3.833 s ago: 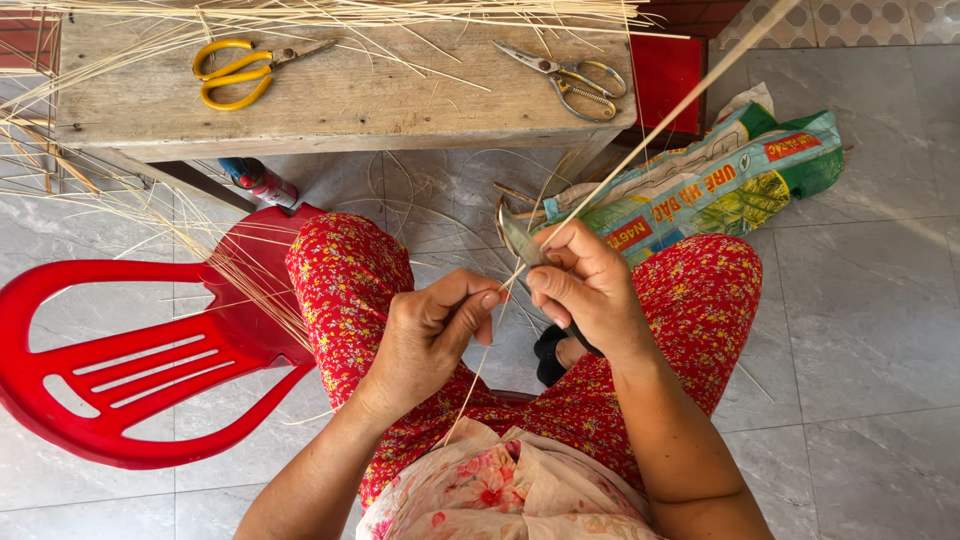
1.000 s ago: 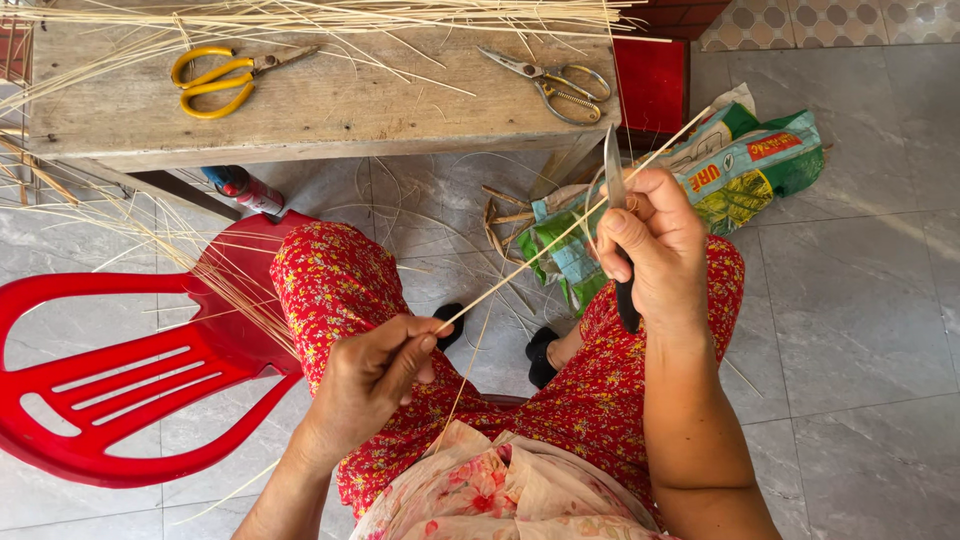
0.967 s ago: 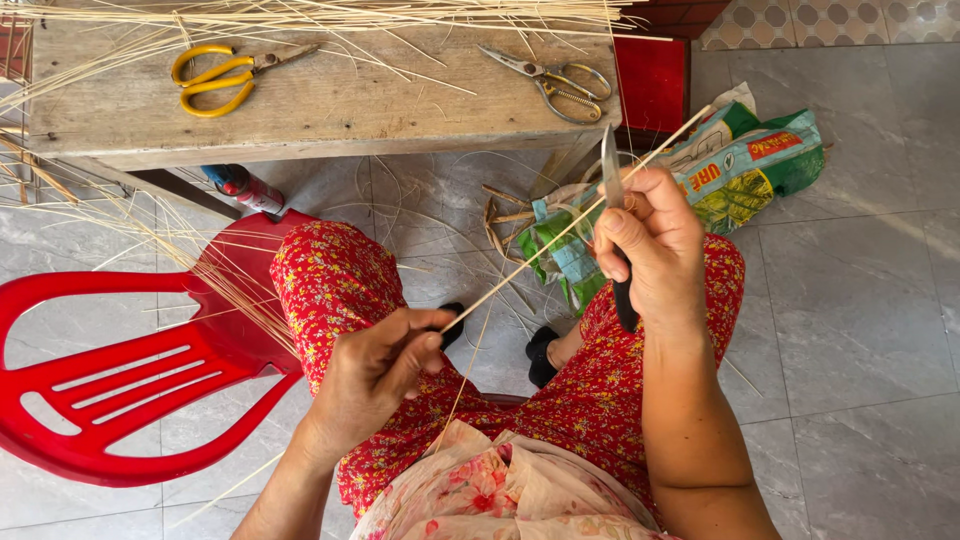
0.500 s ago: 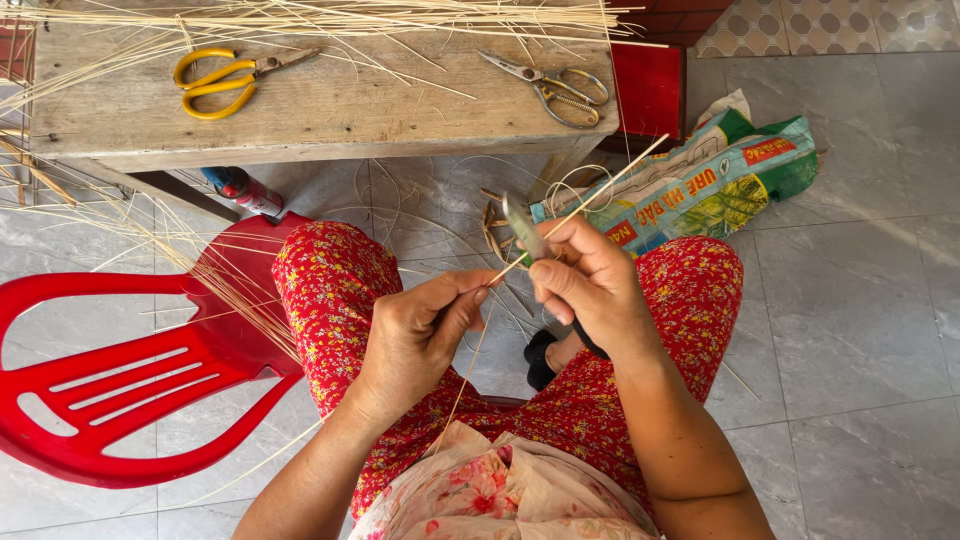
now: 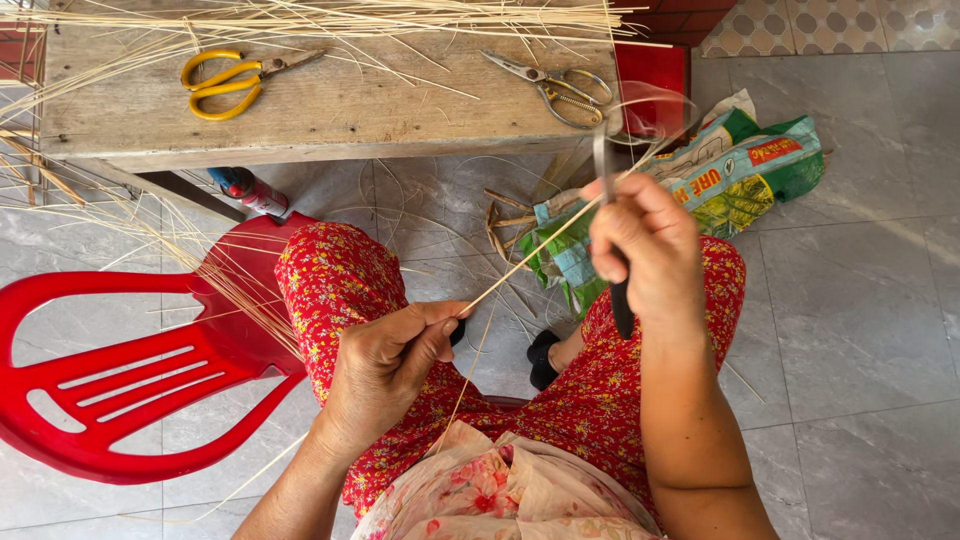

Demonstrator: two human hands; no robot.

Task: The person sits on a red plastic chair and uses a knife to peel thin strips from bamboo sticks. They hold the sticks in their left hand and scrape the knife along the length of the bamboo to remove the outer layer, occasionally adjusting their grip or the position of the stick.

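Thin pale bamboo strip (image 5: pixel 530 255), taut between left hand (image 5: pixel 385 365) and knife-holding right hand (image 5: pixel 645 245).

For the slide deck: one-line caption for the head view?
Left hand pinches a thin bamboo strip; right hand runs a knife along it.

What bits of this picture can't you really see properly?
Head view only:
- Knife: the right hand covers its middle; the blade is blurred.
- Thin strip: its lower end is hidden inside the left hand.
- Red chair: cut off by the left edge.
- Feet: hidden behind the knees.

Right hand (image 5: pixel 645 250) has drawn the knife (image 5: pixel 606 170) outward along the strip (image 5: pixel 535 255).
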